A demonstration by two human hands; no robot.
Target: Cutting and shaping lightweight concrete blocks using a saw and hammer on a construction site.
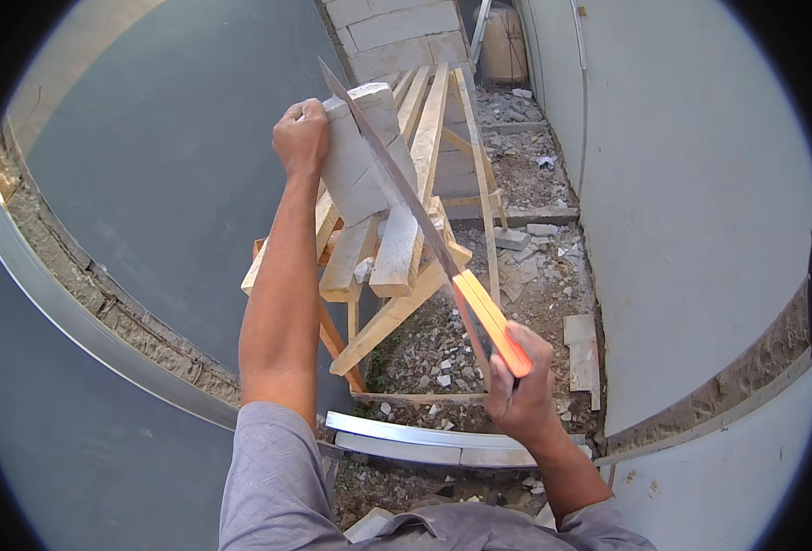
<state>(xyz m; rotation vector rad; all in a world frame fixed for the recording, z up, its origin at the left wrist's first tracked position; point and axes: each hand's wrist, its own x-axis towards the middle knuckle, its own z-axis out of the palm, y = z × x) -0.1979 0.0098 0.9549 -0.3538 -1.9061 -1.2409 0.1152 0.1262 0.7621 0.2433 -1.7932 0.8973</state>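
Observation:
A hand saw point(397, 179) with an orange-and-yellow handle slants from the lower right toward the upper left. My right hand point(525, 386) is closed around its handle. The blade lies across a pale grey lightweight block point(360, 170), close to the block's far end. Thin lines run over the block's face. My left hand point(301, 136) is closed at the block's upper left edge, its fingertips hidden from view. Under the block stands a wooden trestle point(397, 262) made of several planks.
Behind the trestle rises a stacked block wall point(401, 37). Rubble point(438, 349) covers the ground below and to the right. A grey panel point(690, 184) stands on the right, a dark grey wall point(185, 138) on the left. A metal profile point(424, 432) crosses in front of me.

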